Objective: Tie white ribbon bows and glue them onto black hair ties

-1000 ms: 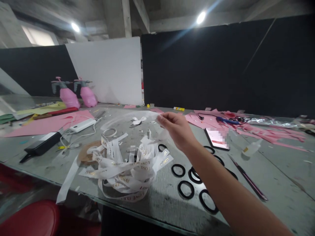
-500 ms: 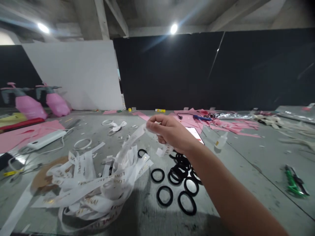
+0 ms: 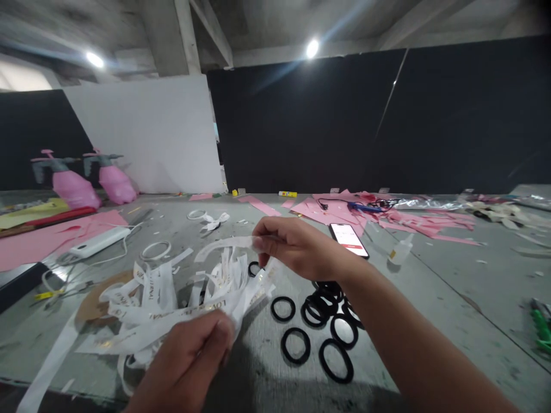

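My right hand [image 3: 293,244] pinches the end of a white ribbon [image 3: 221,245] between thumb and fingers, above the middle of the table. Lower down on the left, my left hand [image 3: 189,358] is closed at the near side of a loose heap of white printed ribbon [image 3: 150,318], a strand of it caught at the thumb and fingertips. Gold and dark lettering shows on the heap's strips. Under and beside my right forearm lie several black rings [image 3: 295,346], some overlapping. Another black ring [image 3: 255,268] sits by the ribbon, partly covered.
A phone [image 3: 349,240] with a lit screen lies beyond my right wrist, near a small glue bottle [image 3: 400,250]. Pink scraps [image 3: 318,212] spread along the back. Two pink spray bottles [image 3: 75,189] and a white corded device [image 3: 99,242] are on the left; green-handled pliers [image 3: 541,327] at far right.
My left hand has come into view from below and closed at the ribbon heap. My right hand has lowered slightly, still pinching ribbon. The view has shifted, uncovering more of the phone.
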`<control>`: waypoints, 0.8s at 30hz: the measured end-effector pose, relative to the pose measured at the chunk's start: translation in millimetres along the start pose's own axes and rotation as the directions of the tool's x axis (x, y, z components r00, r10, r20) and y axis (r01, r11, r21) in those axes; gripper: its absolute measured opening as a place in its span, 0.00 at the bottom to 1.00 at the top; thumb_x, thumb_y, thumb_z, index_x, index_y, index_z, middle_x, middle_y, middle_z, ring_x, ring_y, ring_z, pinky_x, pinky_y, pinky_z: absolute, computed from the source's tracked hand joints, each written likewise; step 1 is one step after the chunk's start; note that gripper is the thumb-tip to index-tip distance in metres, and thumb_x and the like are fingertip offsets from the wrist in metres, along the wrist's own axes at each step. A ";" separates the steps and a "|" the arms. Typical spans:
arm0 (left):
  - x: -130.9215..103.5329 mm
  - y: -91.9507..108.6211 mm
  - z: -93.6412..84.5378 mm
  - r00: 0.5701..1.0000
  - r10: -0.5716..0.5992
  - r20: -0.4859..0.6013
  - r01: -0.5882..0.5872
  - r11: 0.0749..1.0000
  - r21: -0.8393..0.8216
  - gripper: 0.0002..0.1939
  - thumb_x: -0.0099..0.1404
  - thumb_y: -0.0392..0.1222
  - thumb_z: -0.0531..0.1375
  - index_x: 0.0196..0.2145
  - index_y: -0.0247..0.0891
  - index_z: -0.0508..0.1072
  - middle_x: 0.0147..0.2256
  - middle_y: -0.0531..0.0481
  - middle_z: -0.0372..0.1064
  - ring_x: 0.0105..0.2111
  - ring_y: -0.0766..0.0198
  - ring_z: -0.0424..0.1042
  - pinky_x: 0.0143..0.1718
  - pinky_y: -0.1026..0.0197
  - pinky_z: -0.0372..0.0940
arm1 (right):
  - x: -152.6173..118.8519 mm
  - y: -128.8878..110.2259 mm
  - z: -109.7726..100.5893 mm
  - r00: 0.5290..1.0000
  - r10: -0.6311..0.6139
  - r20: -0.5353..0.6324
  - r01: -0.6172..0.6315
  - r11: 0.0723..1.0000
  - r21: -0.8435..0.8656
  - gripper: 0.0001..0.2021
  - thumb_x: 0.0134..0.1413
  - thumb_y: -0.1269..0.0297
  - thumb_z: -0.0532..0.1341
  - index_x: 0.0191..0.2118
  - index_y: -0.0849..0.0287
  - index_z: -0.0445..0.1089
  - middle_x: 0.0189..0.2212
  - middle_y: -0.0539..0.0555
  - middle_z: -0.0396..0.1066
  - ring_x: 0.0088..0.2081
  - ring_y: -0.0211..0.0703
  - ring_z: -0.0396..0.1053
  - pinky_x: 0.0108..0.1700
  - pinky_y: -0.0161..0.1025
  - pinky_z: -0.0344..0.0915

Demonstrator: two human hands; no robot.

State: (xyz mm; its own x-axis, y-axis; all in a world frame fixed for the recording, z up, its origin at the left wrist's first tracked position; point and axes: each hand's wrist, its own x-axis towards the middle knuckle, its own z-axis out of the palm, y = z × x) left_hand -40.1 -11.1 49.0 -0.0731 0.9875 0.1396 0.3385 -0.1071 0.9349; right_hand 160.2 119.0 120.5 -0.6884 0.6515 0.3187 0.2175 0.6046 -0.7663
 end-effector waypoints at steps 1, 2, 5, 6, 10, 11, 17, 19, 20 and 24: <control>13.0 7.1 9.1 0.999 0.009 0.039 -0.007 0.999 -0.049 0.23 0.65 0.57 0.58 0.20 0.38 0.68 0.19 0.52 0.57 0.21 0.67 0.54 0.21 0.65 0.53 | -1.0 -1.6 -1.6 1.000 -0.010 0.025 0.009 0.999 0.045 0.08 0.64 0.61 0.56 0.35 0.59 0.65 0.26 0.51 0.73 0.29 0.36 0.68 0.31 0.34 0.63; 25.3 12.4 17.3 0.996 0.017 0.089 -0.005 0.991 -0.134 0.19 0.64 0.58 0.59 0.28 0.39 0.74 0.22 0.52 0.61 0.21 0.67 0.55 0.22 0.65 0.54 | -1.7 -3.1 -3.3 0.998 -0.018 0.056 0.013 0.996 0.093 0.09 0.64 0.60 0.56 0.35 0.59 0.65 0.25 0.50 0.72 0.28 0.36 0.68 0.31 0.34 0.63; 53.1 18.8 35.1 0.976 0.118 0.182 -0.007 0.857 -0.515 0.25 0.60 0.61 0.62 0.46 0.40 0.75 0.35 0.45 0.68 0.32 0.62 0.65 0.29 0.64 0.63 | -2.5 -5.5 -7.7 0.986 -0.015 0.164 -0.020 0.978 0.209 0.12 0.62 0.55 0.58 0.35 0.60 0.66 0.26 0.50 0.71 0.29 0.36 0.70 0.31 0.33 0.66; 58.9 19.2 38.8 0.972 0.134 0.193 0.019 0.774 -0.633 0.25 0.60 0.60 0.62 0.46 0.40 0.75 0.38 0.45 0.68 0.35 0.61 0.66 0.32 0.63 0.65 | -2.3 -5.3 -8.8 0.980 -0.009 0.200 -0.038 0.972 0.231 0.13 0.62 0.54 0.59 0.35 0.60 0.67 0.26 0.51 0.71 0.29 0.37 0.71 0.32 0.34 0.67; 69.7 21.7 44.6 0.988 -0.029 0.150 0.148 0.417 -0.897 0.11 0.60 0.49 0.66 0.37 0.40 0.76 0.39 0.48 0.71 0.38 0.61 0.69 0.39 0.58 0.69 | -0.2 0.4 -12.1 0.969 0.031 0.246 -0.092 0.966 0.243 0.12 0.61 0.55 0.60 0.34 0.60 0.68 0.26 0.51 0.73 0.29 0.37 0.73 0.33 0.35 0.68; 70.8 22.8 44.2 0.986 -0.109 0.125 0.156 0.362 -0.919 0.09 0.58 0.45 0.68 0.35 0.39 0.76 0.38 0.49 0.72 0.38 0.61 0.71 0.39 0.58 0.70 | 0.2 2.6 -13.5 0.970 0.047 0.238 -0.102 0.969 0.225 0.11 0.60 0.56 0.60 0.35 0.60 0.68 0.26 0.51 0.74 0.29 0.37 0.73 0.33 0.35 0.68; 80.2 28.2 40.4 0.965 -0.246 -0.094 0.008 0.385 -0.923 0.14 0.48 0.41 0.74 0.28 0.37 0.74 0.25 0.54 0.72 0.24 0.68 0.70 0.24 0.67 0.67 | -2.2 12.7 -30.8 0.978 0.108 0.180 -0.130 0.985 0.112 0.05 0.58 0.64 0.61 0.34 0.58 0.66 0.27 0.53 0.78 0.30 0.39 0.75 0.33 0.36 0.66; 88.6 33.0 41.0 0.966 -0.215 -0.142 -0.025 0.468 -0.883 0.14 0.48 0.41 0.74 0.27 0.36 0.73 0.22 0.54 0.70 0.20 0.70 0.67 0.21 0.68 0.65 | -4.2 13.8 -38.3 0.986 0.127 0.109 -0.131 0.991 0.031 0.05 0.58 0.63 0.62 0.34 0.58 0.67 0.26 0.53 0.78 0.29 0.40 0.76 0.32 0.36 0.66; 94.5 37.0 41.3 0.966 -0.200 -0.166 -0.043 0.505 -0.862 0.14 0.49 0.42 0.74 0.26 0.35 0.72 0.21 0.54 0.69 0.19 0.71 0.66 0.20 0.69 0.64 | -5.5 14.0 -42.1 0.989 0.132 0.067 -0.132 0.991 -0.010 0.05 0.57 0.63 0.62 0.34 0.58 0.67 0.26 0.52 0.78 0.29 0.40 0.76 0.32 0.36 0.65; 128.7 61.9 40.2 0.944 -0.032 -0.328 -0.242 0.608 -0.756 0.16 0.54 0.45 0.70 0.24 0.36 0.68 0.18 0.56 0.65 0.17 0.73 0.63 0.17 0.71 0.59 | -13.5 12.9 -59.3 0.983 0.157 -0.098 -0.170 0.975 -0.143 0.09 0.58 0.58 0.61 0.35 0.60 0.71 0.25 0.52 0.78 0.26 0.39 0.74 0.27 0.34 0.62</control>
State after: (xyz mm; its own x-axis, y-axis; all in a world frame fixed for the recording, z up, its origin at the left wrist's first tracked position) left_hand 9.1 114.0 111.7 -0.3877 0.8978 0.2088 -0.4860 -0.3916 0.7813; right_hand 213.3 145.2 139.4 -0.5745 0.7802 0.2476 0.4280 0.5441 -0.7216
